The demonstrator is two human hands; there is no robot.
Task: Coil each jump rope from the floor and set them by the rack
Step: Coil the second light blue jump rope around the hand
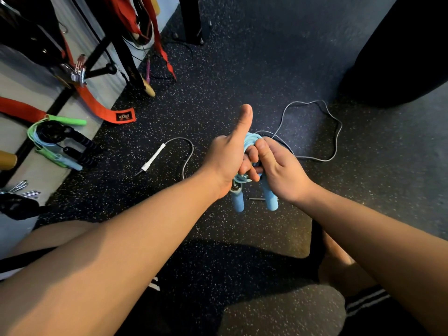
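Nearest: my left hand (225, 163) is gripping the coiled blue jump rope (251, 139), fingers curling round the loops, thumb sticking straight up. My right hand (281, 170) is pinching the same coil from the other side. Its two blue foam handles (270, 197) are hanging side by side below my hands. Beyond: a grey jump rope (315, 159) is lying loose on the speckled floor (218, 81), with its white handle (154, 157) to the left. Farthest left: a bundle of green and pale blue jump ropes (48, 151) is resting by the black rack (121, 52), near an orange strap (101, 110).

Speckled floor (242, 69) with white-handled grey rope (155, 156)
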